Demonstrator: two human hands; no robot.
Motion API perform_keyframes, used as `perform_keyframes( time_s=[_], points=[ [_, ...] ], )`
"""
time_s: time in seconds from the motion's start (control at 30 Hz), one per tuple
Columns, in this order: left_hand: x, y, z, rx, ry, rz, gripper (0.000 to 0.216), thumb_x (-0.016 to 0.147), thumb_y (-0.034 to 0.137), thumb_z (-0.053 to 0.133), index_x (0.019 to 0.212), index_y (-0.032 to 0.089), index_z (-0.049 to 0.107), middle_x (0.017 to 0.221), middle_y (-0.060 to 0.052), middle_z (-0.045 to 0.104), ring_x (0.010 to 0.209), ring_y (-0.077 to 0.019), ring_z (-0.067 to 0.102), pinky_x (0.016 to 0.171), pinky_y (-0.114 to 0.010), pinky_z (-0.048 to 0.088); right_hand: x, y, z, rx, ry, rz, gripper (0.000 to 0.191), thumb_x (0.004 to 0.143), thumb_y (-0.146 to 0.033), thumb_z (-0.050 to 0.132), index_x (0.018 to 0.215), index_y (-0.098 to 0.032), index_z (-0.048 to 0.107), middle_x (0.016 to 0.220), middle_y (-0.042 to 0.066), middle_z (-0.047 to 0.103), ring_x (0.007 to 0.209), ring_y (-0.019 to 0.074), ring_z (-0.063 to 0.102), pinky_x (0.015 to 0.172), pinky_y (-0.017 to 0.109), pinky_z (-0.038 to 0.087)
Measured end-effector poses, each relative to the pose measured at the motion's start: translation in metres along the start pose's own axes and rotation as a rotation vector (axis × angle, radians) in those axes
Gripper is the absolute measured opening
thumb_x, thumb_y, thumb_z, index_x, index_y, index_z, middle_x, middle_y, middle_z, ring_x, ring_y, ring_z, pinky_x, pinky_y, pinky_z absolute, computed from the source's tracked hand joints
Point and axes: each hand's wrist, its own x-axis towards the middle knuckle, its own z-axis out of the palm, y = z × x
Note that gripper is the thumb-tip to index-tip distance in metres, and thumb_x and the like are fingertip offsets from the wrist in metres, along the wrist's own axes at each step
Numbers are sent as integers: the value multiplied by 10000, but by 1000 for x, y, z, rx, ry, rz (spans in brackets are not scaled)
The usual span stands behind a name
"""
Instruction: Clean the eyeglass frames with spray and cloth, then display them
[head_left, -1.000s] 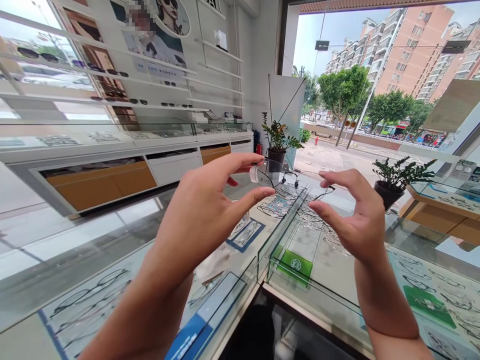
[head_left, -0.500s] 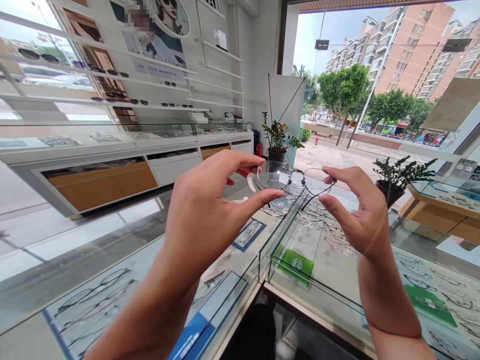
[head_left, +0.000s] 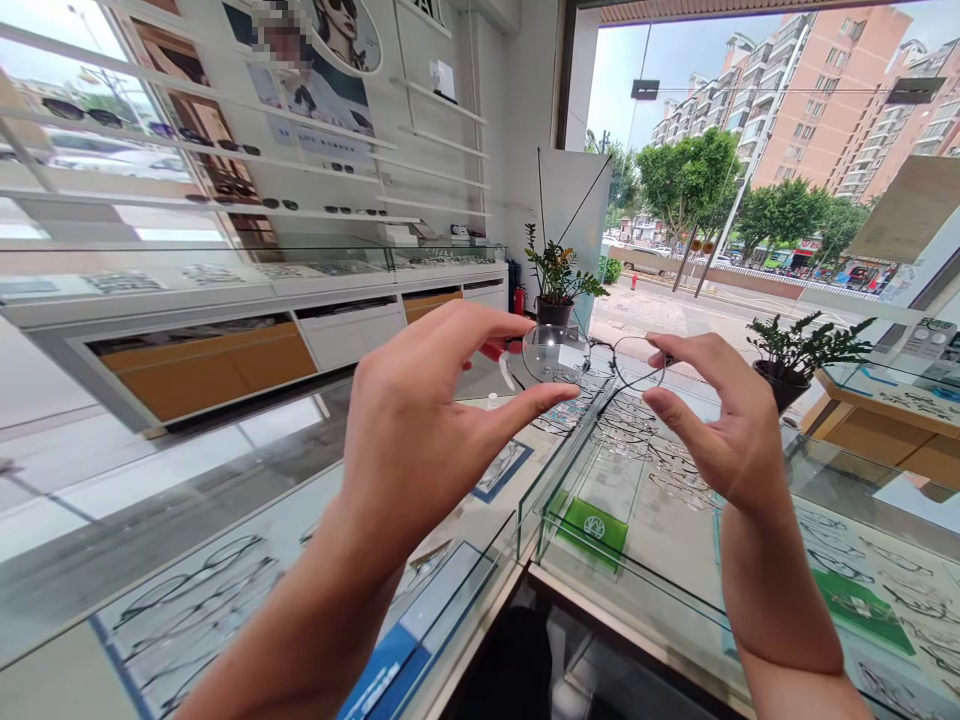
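Observation:
I hold a pair of thin-rimmed glasses (head_left: 592,360) up in front of me with both hands, above the glass counters. My left hand (head_left: 427,420) pinches the left lens between forefinger and thumb. My right hand (head_left: 716,420) grips the right rim between fingertips and thumb. The lenses are clear and the street shows through them. A red-tipped temple end pokes out behind my left fingers.
Glass display counters (head_left: 555,500) with several spectacle frames lie below my arms, meeting at a corner. Wall shelves (head_left: 225,190) of sunglasses run along the left. Two potted plants (head_left: 559,285) stand by the large window; a wooden table is at the right.
Both hands have raised the glasses slightly and drawn them a little nearer the view's centre; my right hand closed from loosely touching the rim to a firmer pinch.

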Motion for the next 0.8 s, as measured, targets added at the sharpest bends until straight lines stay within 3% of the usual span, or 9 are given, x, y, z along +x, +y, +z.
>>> perform_keyframes(
  time_s=[0.3,0.8],
  points=[
    [1,-2,2,-39,-21,-72,375,854,627,747,993,280,726,855,-3,737,776,-209,687,711,-384,560,0,2,-2,58,-16,8,298,955,-424,691,1196,-255,738,948,52,738,903,226,664,871,418,540],
    [4,-9,4,-209,-204,-200,404,804,595,807,1049,279,755,993,-36,797,892,-255,742,810,-392,623,-5,1,5,141,187,-22,337,866,-464,792,1143,-277,744,957,34,714,818,208,641,807,428,549]
  ],
)
